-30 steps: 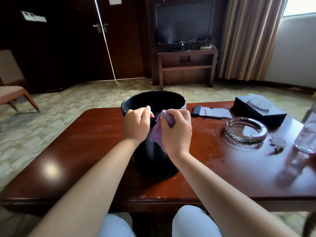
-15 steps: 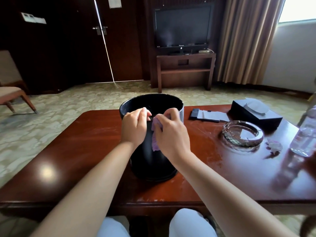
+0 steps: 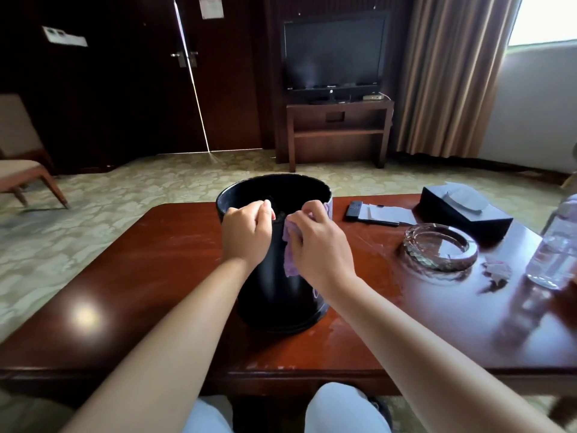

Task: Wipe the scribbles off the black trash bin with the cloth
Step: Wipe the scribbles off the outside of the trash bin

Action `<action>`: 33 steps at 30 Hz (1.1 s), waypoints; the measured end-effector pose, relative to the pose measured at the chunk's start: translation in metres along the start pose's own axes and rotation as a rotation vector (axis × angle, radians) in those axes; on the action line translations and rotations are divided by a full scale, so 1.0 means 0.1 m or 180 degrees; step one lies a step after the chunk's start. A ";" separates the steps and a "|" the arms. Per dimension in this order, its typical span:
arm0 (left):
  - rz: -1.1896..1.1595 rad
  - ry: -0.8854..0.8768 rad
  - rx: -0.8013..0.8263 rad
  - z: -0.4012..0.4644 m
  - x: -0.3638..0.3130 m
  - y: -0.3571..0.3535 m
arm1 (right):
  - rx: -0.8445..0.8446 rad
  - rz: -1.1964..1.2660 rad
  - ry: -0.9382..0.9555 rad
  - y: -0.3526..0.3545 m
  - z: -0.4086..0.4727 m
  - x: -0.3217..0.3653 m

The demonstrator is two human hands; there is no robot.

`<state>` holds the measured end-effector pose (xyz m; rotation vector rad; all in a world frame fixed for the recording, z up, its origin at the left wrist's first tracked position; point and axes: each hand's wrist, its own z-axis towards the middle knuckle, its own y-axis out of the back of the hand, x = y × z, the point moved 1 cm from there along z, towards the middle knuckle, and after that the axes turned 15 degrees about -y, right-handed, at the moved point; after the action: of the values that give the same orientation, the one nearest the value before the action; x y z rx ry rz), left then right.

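Observation:
A round black trash bin [image 3: 271, 295] stands upright on the dark red wooden table [image 3: 150, 276], right in front of me. My left hand [image 3: 248, 232] grips the bin's near rim, fingers curled over the edge. My right hand [image 3: 315, 245] holds a purple cloth [image 3: 289, 254] against the bin's near right wall, just below the rim. Part of the cloth hangs down under the hand, and a corner shows at the rim. A faint light mark [image 3: 317, 293] shows low on the bin's right side. My hands hide the rest of the wall.
To the right on the table lie a glass ashtray [image 3: 440, 248], a black tissue box [image 3: 465, 214], a notepad with pen [image 3: 377, 214], a crumpled scrap [image 3: 499, 270] and a water bottle [image 3: 559, 251]. A TV stand, door and chair stand beyond the carpet.
My right hand with the cloth has slid from the bin's near side toward the right along the upper wall. My left hand stays on the rim.

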<state>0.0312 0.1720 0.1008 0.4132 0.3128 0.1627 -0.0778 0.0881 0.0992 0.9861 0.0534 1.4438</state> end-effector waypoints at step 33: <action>0.0504 -0.0531 -0.0050 0.00 0.03 -0.07 | 0.0114 0.1085 -0.2332 -0.41 -0.56 -0.29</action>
<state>0.0348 0.1659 0.0970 0.4333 0.1145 0.2835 -0.0836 0.1005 0.0251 1.5539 -0.6519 1.2998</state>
